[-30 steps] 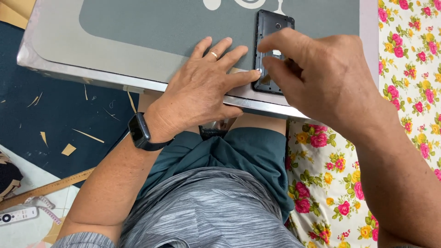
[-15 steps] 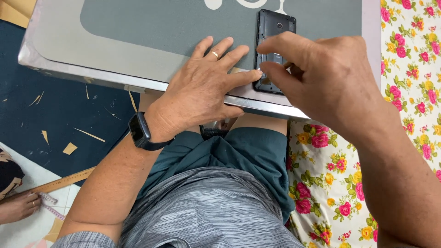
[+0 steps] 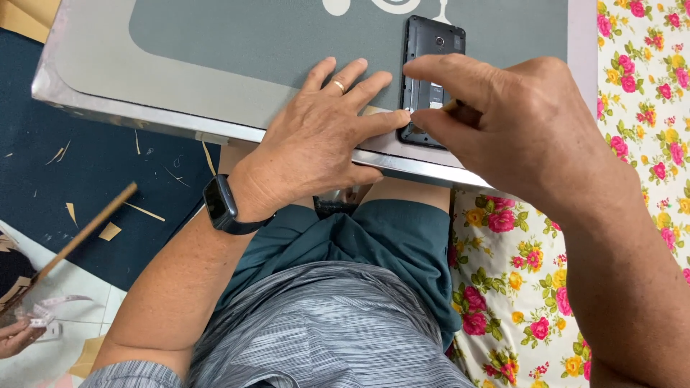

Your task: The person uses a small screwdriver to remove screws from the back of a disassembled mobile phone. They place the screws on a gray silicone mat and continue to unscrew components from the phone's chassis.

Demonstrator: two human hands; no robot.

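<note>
Phone (image 3: 430,79) with its back cover off lies face down on the grey mat (image 3: 251,43) of the bench (image 3: 86,68), at about one o'clock from the person's lap, near the bench's front edge. Left hand (image 3: 323,136) lies flat and spread on the mat, palm down, index fingertip touching the phone's lower left side — pinning it, gripping nothing. A ring shows on one finger, a dark watch (image 3: 219,205) on the wrist. Right hand (image 3: 517,122) comes in from three o'clock, thumb and forefinger pinched together over the open lower half of the phone; a slim tan tip shows just behind the fingers, perhaps a small tool or part, too hidden to tell which. Judgement: the step in hand is fine work inside the opened back, around the battery bay or card slots — picking out or seating something small. The next move likely calls for a steady pinch, light pressure and the left hand holding the phone from sliding toward the edge. Flowered cloth (image 3: 632,108) lies at three o'clock of the bench. At eight o'clock, low on the floor, another person's hand (image 3: 14,338) holds a tape measure beside a wooden stick (image 3: 79,237); paper scraps lie on the dark floor mat (image 3: 86,179).
</note>
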